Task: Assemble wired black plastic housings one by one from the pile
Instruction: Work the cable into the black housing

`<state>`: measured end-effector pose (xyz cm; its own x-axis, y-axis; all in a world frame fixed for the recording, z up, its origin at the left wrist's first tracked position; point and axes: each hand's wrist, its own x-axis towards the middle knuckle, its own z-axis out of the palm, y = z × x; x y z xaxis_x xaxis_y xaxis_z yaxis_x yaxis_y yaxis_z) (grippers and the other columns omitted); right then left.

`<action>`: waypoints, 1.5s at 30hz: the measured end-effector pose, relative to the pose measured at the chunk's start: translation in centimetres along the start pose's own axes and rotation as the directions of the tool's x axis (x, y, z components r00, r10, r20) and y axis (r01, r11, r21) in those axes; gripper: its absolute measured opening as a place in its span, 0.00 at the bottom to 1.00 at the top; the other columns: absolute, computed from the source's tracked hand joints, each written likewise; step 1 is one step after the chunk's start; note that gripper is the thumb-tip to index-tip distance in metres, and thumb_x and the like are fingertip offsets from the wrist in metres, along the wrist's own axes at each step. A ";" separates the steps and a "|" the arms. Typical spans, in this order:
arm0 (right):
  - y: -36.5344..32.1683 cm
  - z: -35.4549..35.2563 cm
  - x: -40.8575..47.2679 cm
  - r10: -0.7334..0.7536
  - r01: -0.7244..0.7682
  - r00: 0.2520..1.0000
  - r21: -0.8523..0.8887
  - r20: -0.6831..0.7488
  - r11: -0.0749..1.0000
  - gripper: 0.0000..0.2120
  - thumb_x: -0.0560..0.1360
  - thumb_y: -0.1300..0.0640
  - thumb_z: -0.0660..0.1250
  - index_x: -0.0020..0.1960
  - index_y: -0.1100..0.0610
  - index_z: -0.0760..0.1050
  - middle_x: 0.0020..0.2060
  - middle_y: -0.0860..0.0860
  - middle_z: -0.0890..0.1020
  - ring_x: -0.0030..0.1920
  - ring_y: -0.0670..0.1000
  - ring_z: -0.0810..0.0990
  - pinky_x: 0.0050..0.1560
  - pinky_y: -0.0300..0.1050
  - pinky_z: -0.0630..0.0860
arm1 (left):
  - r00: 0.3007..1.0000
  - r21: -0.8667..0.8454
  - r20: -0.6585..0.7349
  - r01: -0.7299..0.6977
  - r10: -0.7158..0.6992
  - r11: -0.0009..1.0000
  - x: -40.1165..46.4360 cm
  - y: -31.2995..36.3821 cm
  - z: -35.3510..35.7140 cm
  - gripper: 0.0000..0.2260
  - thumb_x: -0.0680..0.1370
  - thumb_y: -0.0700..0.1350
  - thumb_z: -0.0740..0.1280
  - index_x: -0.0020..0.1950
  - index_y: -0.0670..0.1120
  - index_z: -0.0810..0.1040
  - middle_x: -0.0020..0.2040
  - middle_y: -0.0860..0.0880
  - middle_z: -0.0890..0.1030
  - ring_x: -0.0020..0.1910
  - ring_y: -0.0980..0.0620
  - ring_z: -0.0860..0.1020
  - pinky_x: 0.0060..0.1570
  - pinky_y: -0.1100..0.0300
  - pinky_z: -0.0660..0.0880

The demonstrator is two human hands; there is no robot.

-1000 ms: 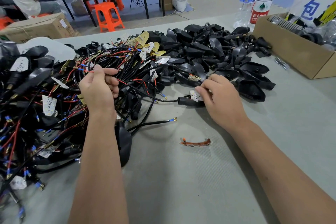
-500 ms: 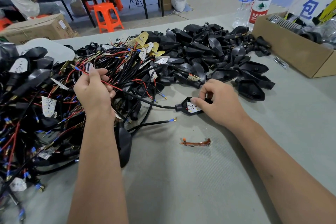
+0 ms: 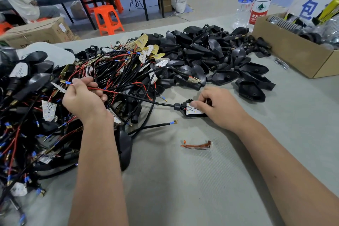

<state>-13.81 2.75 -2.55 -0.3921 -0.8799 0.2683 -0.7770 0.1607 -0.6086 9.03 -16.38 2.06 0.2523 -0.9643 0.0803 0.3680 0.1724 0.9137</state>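
The right hand [image 3: 218, 108] covers the far half of the black housing [image 3: 185, 114] and part of its white LED board [image 3: 192, 110]. The wire tangle [image 3: 27, 134] and cardboard box [image 3: 297, 55] run off the picture's edges. The seated person [image 3: 20, 0] is cropped.

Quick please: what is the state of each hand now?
Left hand: closed, pinching a red wire.
Right hand: closed, fingers pressing the white board into the black housing.
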 end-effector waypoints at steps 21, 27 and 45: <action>-4.4 2.6 0.1 -0.273 0.276 0.961 -0.177 0.042 0.945 0.15 0.78 0.37 0.68 0.58 0.43 0.84 0.50 0.43 0.81 0.54 0.49 0.73 0.57 0.52 0.73 | 0.999 -0.029 0.050 -0.012 0.014 1.000 -0.2 0.3 0.2 0.17 0.86 0.44 0.57 0.42 0.42 0.78 0.33 0.49 0.75 0.25 0.55 0.68 0.24 0.61 0.64; -4.3 2.9 -0.2 -0.261 0.255 0.965 -0.122 -0.038 0.959 0.09 0.80 0.49 0.67 0.49 0.49 0.86 0.42 0.46 0.82 0.47 0.52 0.79 0.46 0.53 0.76 | 0.998 0.002 0.056 0.007 -0.007 1.000 0.2 0.2 0.0 0.18 0.86 0.43 0.57 0.40 0.42 0.79 0.32 0.48 0.75 0.24 0.55 0.68 0.24 0.62 0.64; -2.7 0.7 -0.3 0.003 0.028 0.994 -0.281 0.110 0.959 0.19 0.81 0.36 0.54 0.65 0.41 0.75 0.54 0.45 0.73 0.56 0.50 0.74 0.51 0.48 0.72 | 0.952 -0.234 0.274 0.204 -0.137 0.951 -3.9 1.6 4.0 0.16 0.89 0.47 0.51 0.44 0.45 0.71 0.31 0.52 0.60 0.29 0.54 0.54 0.26 0.62 0.54</action>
<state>-11.27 2.29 -1.56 -0.3381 -0.9232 0.1827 -0.8949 0.2552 -0.3662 5.04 -13.15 4.79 -0.0550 -0.9966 0.0606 0.6108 0.0144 0.7916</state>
